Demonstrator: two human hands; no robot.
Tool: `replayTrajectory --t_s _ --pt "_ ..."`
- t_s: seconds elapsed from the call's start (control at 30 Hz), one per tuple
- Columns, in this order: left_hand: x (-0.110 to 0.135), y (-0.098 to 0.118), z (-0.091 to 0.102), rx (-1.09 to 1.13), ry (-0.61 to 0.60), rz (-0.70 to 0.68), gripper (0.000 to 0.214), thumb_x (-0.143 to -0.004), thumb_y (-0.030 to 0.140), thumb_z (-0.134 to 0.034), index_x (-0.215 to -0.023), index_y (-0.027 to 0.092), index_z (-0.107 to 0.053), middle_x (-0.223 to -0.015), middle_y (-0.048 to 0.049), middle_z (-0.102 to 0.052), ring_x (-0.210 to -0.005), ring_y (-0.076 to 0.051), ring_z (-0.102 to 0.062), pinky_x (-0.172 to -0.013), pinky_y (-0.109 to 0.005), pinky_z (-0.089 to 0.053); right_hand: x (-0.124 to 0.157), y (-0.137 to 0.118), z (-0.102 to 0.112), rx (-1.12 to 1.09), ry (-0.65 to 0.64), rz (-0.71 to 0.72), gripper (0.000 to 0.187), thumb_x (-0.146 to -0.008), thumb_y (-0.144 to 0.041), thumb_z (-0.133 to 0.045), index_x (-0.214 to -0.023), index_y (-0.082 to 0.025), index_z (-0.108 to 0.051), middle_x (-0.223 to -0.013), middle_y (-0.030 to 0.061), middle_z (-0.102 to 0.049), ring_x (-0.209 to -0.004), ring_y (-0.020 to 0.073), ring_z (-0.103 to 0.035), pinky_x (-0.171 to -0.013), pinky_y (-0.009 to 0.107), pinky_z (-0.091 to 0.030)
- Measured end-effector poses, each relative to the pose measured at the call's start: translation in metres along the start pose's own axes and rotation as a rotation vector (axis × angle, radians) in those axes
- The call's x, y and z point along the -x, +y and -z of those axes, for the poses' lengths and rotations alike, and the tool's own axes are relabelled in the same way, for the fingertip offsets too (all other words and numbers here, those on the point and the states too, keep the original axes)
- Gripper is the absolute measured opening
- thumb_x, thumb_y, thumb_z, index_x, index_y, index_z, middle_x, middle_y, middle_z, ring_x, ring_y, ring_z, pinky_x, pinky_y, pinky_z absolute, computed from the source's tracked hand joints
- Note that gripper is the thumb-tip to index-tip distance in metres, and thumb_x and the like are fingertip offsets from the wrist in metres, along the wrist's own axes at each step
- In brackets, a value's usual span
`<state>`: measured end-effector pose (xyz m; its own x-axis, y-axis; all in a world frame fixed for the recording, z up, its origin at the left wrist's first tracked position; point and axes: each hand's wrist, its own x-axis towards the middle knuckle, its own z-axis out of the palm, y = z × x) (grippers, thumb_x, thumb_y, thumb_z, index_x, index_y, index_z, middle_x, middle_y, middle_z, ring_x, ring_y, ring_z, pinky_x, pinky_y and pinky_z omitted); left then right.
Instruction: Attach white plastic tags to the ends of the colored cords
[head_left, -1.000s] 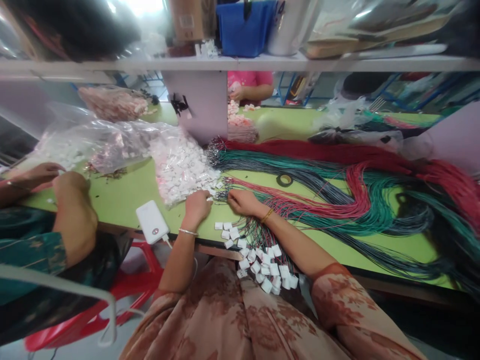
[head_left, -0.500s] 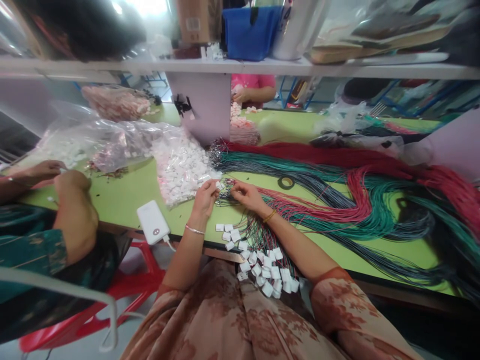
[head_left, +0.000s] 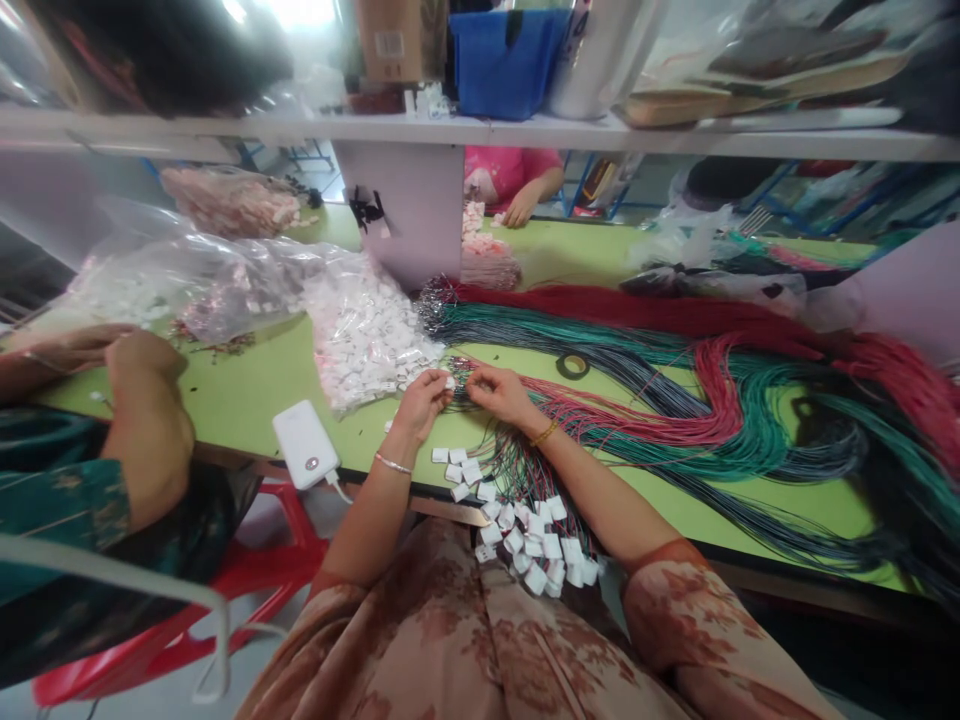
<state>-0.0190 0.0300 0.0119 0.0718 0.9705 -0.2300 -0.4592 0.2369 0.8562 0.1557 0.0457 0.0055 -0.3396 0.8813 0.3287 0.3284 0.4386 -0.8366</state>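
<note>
My left hand (head_left: pixel 424 402) is closed in a pinch on a small white connector housing (head_left: pixel 450 383). Just to its right, my right hand (head_left: pixel 501 393) pinches at the terminal ends of the wires; the fingers hide most of what they hold, but a wire seems to run from them. Red, green and black wires (head_left: pixel 600 405) stretch away to the right from under that hand. Below both hands, wired white connectors (head_left: pixel 532 540) hang in a cluster over the table edge. A clear bag of loose white housings (head_left: pixel 367 335) lies beside my left hand.
A white power bank (head_left: pixel 306 443) with a cable sits at the table edge. A roll of black tape (head_left: pixel 573 366) lies among the wire bundles. At left, a co-worker's arm (head_left: pixel 150 420) rests on the table; another person's hand (head_left: pixel 523 205) shows across it. A shelf (head_left: pixel 480 132) spans above.
My left hand has moved slightly right and down, bringing the white housing closer to my right hand. The person across the table has lowered a hand to the tabletop.
</note>
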Motion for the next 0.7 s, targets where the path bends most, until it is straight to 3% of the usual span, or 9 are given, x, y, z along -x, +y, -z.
replayTrajectory --t_s 0.2,0.33,0.7 --pt "-0.001 -0.005 0.003 -0.058 -0.034 0.004 0.020 -0.066 0.021 -0.075 -0.081 0.013 -0.063 -0.076 0.0000 -0.061 -0.060 -0.005 -0.055 -0.058 -0.017 -0.044 0.000 -0.002 0.002 0.016 -0.031 -0.017 0.013 -0.073 -0.025 -0.054 -0.069 -0.015 -0.062 -0.062 -0.0015 -0.057 -0.056 0.0094 -0.041 -0.055 0.022 -0.032" --pt "-0.003 -0.013 0.002 -0.102 -0.058 -0.017 0.024 -0.067 0.024 -0.076 -0.084 0.014 -0.062 -0.068 0.0005 -0.061 -0.056 -0.006 -0.054 -0.056 -0.018 -0.042 -0.001 -0.002 -0.002 0.015 -0.036 -0.029 0.013 -0.074 -0.026 -0.054 -0.068 -0.015 -0.060 -0.062 -0.0014 -0.057 -0.056 0.0092 -0.041 -0.054 0.022 -0.031" --pt "-0.003 -0.017 -0.002 -0.154 0.011 -0.070 0.027 -0.063 0.026 -0.078 -0.082 0.013 -0.064 -0.062 0.0005 -0.062 -0.052 -0.007 -0.053 -0.054 -0.020 -0.041 0.002 0.004 -0.008 0.068 -0.079 0.012 0.017 -0.077 -0.026 -0.051 -0.063 -0.018 -0.050 -0.057 -0.0031 -0.046 -0.054 0.0097 -0.036 -0.053 0.023 -0.027"
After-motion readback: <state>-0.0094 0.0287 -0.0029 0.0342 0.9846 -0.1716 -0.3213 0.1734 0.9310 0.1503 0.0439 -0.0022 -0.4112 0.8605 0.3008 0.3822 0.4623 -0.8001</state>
